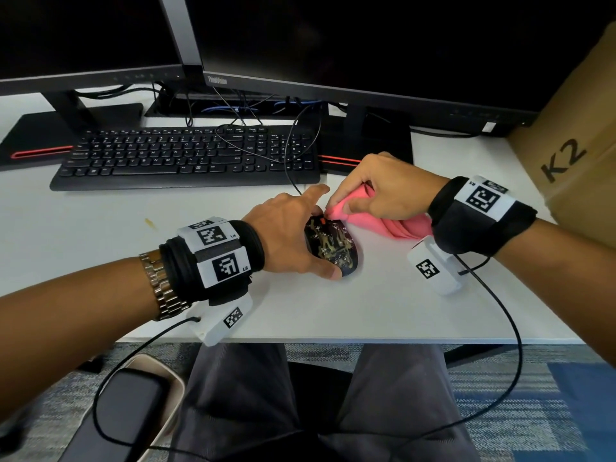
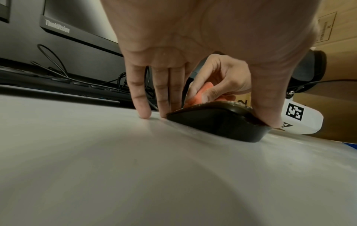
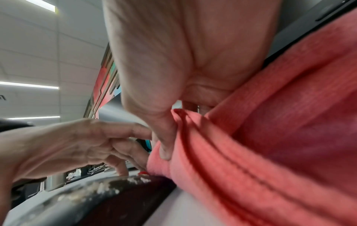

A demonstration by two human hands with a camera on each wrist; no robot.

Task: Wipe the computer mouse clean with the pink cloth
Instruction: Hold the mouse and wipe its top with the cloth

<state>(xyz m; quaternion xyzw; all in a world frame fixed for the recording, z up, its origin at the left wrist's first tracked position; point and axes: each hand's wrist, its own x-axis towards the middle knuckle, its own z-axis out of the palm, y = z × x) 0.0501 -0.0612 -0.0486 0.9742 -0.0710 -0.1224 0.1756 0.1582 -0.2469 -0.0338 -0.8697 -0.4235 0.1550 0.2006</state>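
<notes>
1. Computer mouse (image 1: 333,248) flat on the white desk (image 1: 100,235), just in front of the keyboard's (image 1: 186,155) right end; dark shell with a gold and white pattern and a small red scroll wheel at its front.
2. Left hand (image 1: 290,235) over the mouse's left side: thumb down against the near end, straight fingers (image 2: 140,97) standing on the desk along the far side, index finger lifted and pointing ahead. Mouse pinned between thumb and fingers.
3. Right hand (image 1: 383,191) curled round a bunched pink cloth (image 1: 393,225), thumb and fingers pinching the folds tight.
4. Tip of the cloth pressed on the mouse's front edge, right by the scroll wheel; rest of the cloth trailing back under the right wrist.
5. Pale specks visible on the mouse's top in both wrist views.
6. Two dark monitors (image 1: 333,45) behind the keyboard; cardboard box (image 1: 573,145) marked K2 at the right edge of the desk.
</notes>
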